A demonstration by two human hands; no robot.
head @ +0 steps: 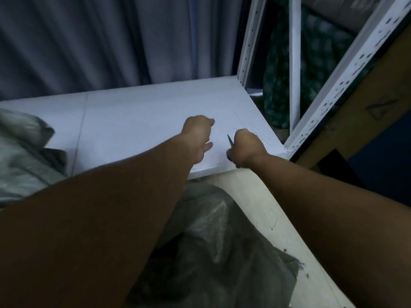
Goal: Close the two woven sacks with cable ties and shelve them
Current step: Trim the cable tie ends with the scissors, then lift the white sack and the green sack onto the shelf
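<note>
Both my hands reach over the near right corner of a white shelf board (138, 121). My right hand (246, 147) is fisted around a small dark pointed tool (230, 141), likely scissors or snips, whose tip sticks up to the left. My left hand (198, 134) hovers just left of it with the fingers curled; I see nothing in it. One grey-green woven sack (20, 156) lies on the shelf at the far left. A second woven sack (213, 245) sits below the shelf edge between my forearms, its mouth hidden. No cable tie is visible.
White perforated shelf uprights (251, 41) and a slanted post (347, 74) rise at the right corner. Grey curtains (89, 41) hang behind the shelf. A wooden beam (364, 112) and dark patterned fabric (280, 70) lie to the right. A pale lower board (278, 218) runs under the sack.
</note>
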